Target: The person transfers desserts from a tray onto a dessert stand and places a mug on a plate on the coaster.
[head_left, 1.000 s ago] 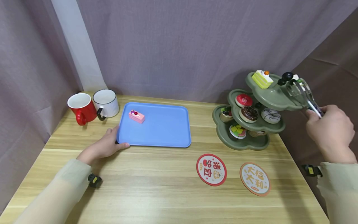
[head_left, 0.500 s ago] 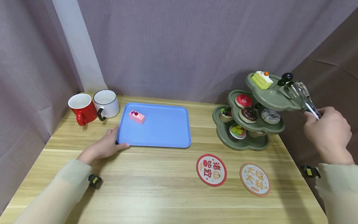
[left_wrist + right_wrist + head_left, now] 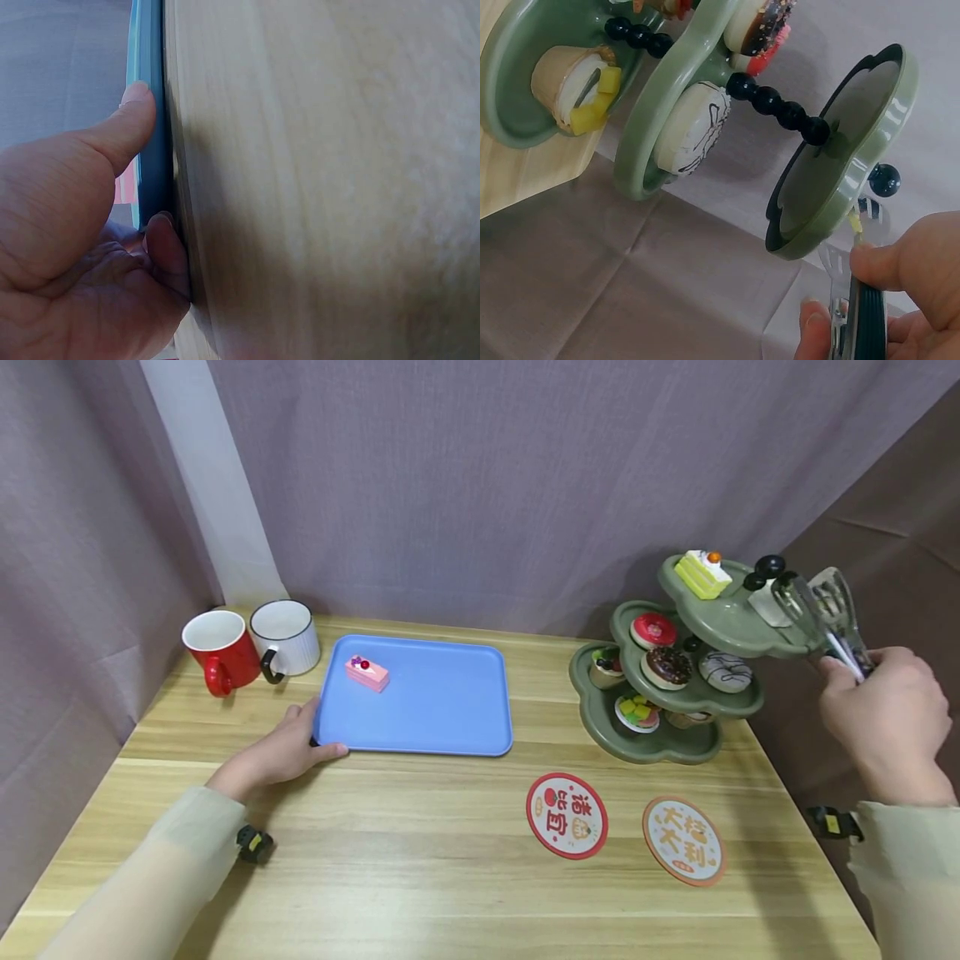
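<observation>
From where I stand, the left hand (image 3: pixel 279 750) has its fingers and thumb round the near left corner of a blue tray (image 3: pixel 435 706), with the thumb along the front edge. The tray lies flat on the wooden bench (image 3: pixel 405 877), a pink cake (image 3: pixel 367 674) sitting towards its far left corner.

The fingers of the right hand (image 3: pixel 888 722) grasp a pair of tongs (image 3: pixel 846 647), whose two ends are spread apart by the top tier of a green three-tier stand (image 3: pixel 738 620). One end overlaps a white-sided cake (image 3: pixel 767 604) on that tier; I can't tell whether they touch. A yellow cake (image 3: pixel 702 576) sits across the same tier, and doughnuts, one of them red (image 3: pixel 654 630), fill the middle one.

A red mug (image 3: pixel 228 656) and a white mug (image 3: pixel 292 647) stand left of the tray. Two round coasters (image 3: pixel 567 816) lie in front of the stand.
</observation>
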### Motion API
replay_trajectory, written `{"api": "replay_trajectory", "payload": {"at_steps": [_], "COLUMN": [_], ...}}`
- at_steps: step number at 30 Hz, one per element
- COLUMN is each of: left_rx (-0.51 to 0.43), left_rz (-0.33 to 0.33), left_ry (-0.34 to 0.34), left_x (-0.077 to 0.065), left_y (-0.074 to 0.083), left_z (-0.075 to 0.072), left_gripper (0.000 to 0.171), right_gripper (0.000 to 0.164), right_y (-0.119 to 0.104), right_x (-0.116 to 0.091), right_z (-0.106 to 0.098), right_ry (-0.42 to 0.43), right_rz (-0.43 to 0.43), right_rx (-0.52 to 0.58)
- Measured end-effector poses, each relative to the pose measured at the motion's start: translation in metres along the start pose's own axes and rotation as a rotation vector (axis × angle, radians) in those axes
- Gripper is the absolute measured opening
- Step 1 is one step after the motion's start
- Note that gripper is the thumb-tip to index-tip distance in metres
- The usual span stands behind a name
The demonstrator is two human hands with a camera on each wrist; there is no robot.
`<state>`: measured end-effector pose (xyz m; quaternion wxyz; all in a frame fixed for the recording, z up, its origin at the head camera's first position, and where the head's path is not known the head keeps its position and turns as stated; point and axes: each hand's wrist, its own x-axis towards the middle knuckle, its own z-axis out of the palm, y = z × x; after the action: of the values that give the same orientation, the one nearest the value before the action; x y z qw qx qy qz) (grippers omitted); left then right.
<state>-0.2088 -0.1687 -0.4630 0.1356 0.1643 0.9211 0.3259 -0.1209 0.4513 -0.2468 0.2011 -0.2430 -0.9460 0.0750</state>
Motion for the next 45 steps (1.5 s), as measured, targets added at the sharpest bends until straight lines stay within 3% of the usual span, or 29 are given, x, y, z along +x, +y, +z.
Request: {"api": "replay_trajectory", "payload": {"at_steps": [9, 17, 22, 31, 45], "left_rx": [-0.004, -0.002, 0.001, -0.006, -0.009], "left_rz": [0.000, -0.002, 0.002, 0.011, 0.003], "left_ry": [0.000, -0.002, 0.001, 0.008, 0.004], "left_x": [-0.001, 0.000, 0.000, 0.000, 0.000], "left_y": [0.001, 0.001, 0.000, -0.001, -0.001], "left_z": [0.000, -0.001, -0.001, 0.000, 0.000], "left_gripper": [0.101, 0.102, 0.101, 0.101, 0.102], "right_gripper": [0.071, 0.066, 0.063, 0.064, 0.059], "right_y": [-0.006, -0.025, -0.038, -0.059, -0.085], "right_x": [-0.003, -0.013, -0.018, -0.027, -0.043], "right_z": [-0.003, -0.002, -0.003, -0.001, 0.027], "right_ry": [0.038, 0.155, 0.184, 0.158, 0.138], "right_rz": [0.056, 0.062, 0.014, -0.054, -0.261], "right_rx": [0.063, 0.140, 0.184, 0.216, 0.252]}}
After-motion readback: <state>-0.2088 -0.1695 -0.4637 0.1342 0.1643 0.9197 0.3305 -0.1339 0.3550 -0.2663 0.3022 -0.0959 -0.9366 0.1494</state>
